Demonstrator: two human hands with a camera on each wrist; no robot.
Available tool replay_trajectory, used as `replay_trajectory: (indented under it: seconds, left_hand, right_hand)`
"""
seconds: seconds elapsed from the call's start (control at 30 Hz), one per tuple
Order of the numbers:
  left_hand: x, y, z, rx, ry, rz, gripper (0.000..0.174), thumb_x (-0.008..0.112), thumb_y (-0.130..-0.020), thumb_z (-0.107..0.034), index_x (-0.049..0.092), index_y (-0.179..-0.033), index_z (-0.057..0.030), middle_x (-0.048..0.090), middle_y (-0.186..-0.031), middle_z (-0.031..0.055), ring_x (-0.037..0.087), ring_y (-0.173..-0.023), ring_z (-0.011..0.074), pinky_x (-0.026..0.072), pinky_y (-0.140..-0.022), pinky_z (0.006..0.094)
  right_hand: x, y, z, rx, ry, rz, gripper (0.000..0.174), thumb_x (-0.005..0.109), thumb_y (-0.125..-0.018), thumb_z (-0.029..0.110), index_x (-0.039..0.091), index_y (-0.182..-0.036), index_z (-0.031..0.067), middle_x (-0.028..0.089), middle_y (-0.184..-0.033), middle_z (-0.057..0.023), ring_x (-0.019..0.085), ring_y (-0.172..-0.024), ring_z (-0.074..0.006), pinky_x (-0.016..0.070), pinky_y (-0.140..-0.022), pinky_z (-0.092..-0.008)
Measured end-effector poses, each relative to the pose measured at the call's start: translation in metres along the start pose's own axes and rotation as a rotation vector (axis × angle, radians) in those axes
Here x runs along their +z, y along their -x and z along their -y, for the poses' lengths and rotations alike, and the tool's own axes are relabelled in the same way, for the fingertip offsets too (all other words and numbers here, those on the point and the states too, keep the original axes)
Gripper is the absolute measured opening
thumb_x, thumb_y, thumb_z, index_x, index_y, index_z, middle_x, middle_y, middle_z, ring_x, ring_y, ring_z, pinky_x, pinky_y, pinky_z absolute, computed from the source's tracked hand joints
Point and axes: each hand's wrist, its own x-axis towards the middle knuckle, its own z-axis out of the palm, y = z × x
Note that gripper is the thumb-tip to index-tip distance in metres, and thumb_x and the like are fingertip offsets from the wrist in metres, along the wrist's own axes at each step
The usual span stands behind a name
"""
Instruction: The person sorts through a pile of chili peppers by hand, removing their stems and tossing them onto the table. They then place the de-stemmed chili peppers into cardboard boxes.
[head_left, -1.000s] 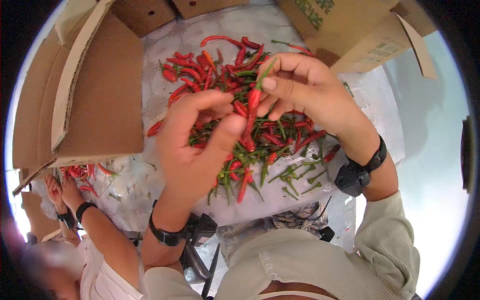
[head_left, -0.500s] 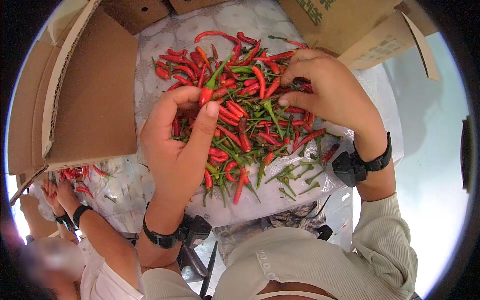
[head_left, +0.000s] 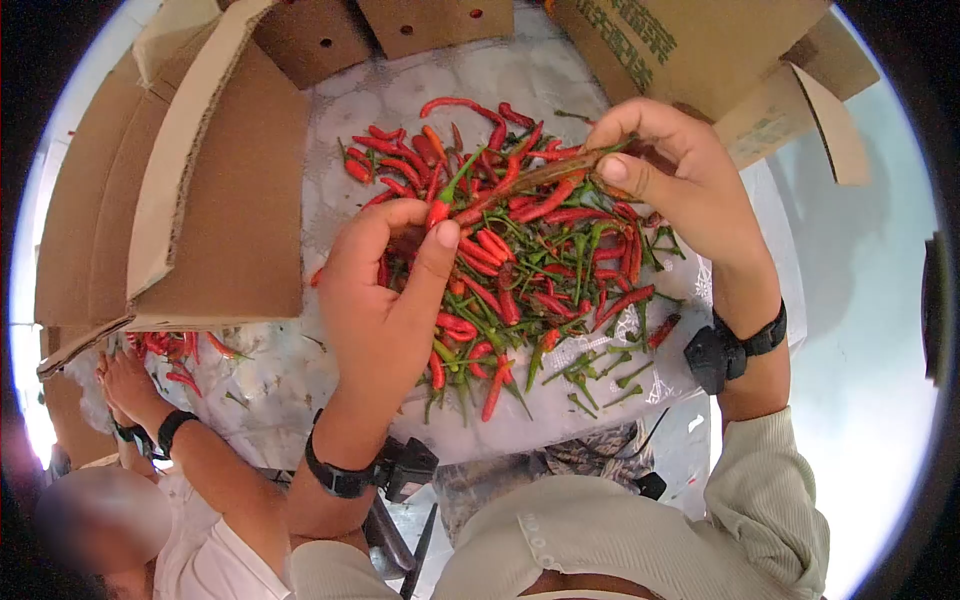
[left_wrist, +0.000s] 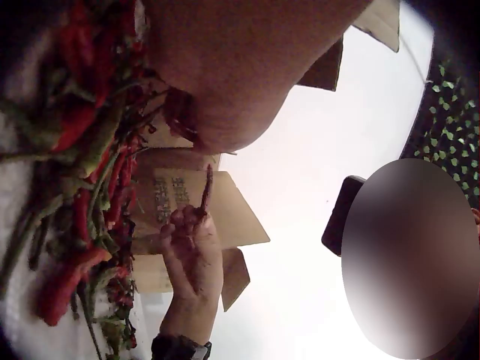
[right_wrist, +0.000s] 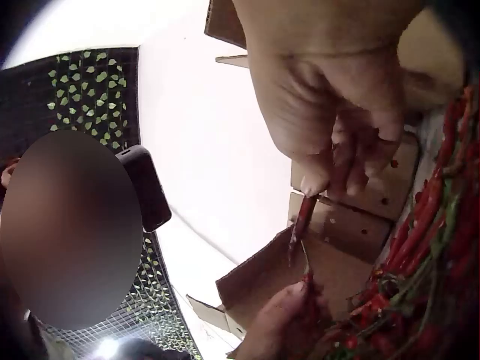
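Observation:
In the head view my left hand pinches a red chili pepper with a green stem between thumb and forefinger, over the left side of the pile. My right hand pinches a long, brownish-red chili by one end, and its other end points toward the left hand. The right wrist view shows this darker chili hanging from the right fingertips, just by the stem of the left hand's pepper. Below both hands lies a pile of red chilies mixed with green stems.
An open cardboard box stands left of the pile, another box at the back right. Loose green stems lie near the table's front edge. At the lower left, another person's hands are beside more red chilies.
The green-stemmed red chili passed from my right hand to my left. My right hand then reached into the pile and has now lifted the brownish chili toward the left hand.

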Motion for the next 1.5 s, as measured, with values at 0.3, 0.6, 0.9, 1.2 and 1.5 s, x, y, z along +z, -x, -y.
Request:
replay_trajectory:
  seconds: [0.3, 0.6, 0.9, 1.2, 1.5]
  left_hand:
    - [-0.005, -0.005, -0.002, 0.103, -0.017, 0.076, 0.02, 0.063, -0.089, -0.02, 0.066, -0.097, -0.0024, 0.063, -0.087, 0.0096, 0.058, -0.086, 0.0214, 0.0433, -0.081, 0.0318]
    - [-0.002, -0.006, -0.012, 0.507, -0.251, 0.172, 0.018, 0.073, -0.074, -0.018, 0.068, -0.087, -0.0074, 0.063, -0.082, 0.0053, 0.054, -0.084, 0.0256, 0.0417, -0.076, 0.0376]
    - [-0.004, -0.005, -0.01, 0.499, -0.285, 0.132, 0.017, 0.074, -0.071, -0.015, 0.069, -0.085, -0.0093, 0.062, -0.077, 0.0041, 0.054, -0.082, 0.0242, 0.0388, -0.078, 0.0379]
    - [-0.004, -0.003, -0.013, 0.461, -0.267, 0.138, 0.016, 0.073, -0.07, -0.012, 0.068, -0.084, -0.0088, 0.06, -0.076, 0.0057, 0.053, -0.08, 0.0256, 0.0395, -0.076, 0.0382]
    - [-0.002, -0.001, -0.012, 0.43, -0.293, 0.116, 0.015, 0.073, -0.07, -0.012, 0.067, -0.083, -0.0082, 0.06, -0.077, 0.0058, 0.053, -0.08, 0.0259, 0.0403, -0.075, 0.0383]
  right_hand:
    - [0.011, 0.003, 0.003, 0.038, -0.247, 0.073, 0.016, 0.068, -0.084, 0.011, 0.063, -0.096, 0.0008, 0.064, -0.09, -0.0021, 0.059, -0.083, -0.0086, 0.048, -0.076, -0.0241]
    - [0.05, 0.008, 0.006, -0.19, 0.097, 0.038, 0.009, 0.073, -0.075, 0.007, 0.066, -0.08, 0.0027, 0.065, -0.075, -0.0045, 0.061, -0.071, -0.0119, 0.0464, -0.066, -0.0263]
    - [0.069, 0.011, 0.002, -0.578, 0.455, -0.254, 0.014, 0.076, -0.067, 0.008, 0.064, -0.073, 0.0072, 0.063, -0.071, -0.0057, 0.06, -0.066, -0.0239, 0.0454, -0.059, -0.0338]
    - [0.07, 0.015, 0.006, -0.652, 0.574, -0.282, 0.015, 0.074, -0.065, 0.005, 0.062, -0.074, 0.0075, 0.059, -0.069, -0.0068, 0.057, -0.063, -0.0262, 0.043, -0.056, -0.0365]
    - [0.073, 0.019, 0.005, -0.573, 0.589, -0.304, 0.017, 0.073, -0.064, 0.006, 0.061, -0.074, 0.0078, 0.058, -0.069, -0.0085, 0.056, -0.063, -0.0283, 0.043, -0.055, -0.0383]
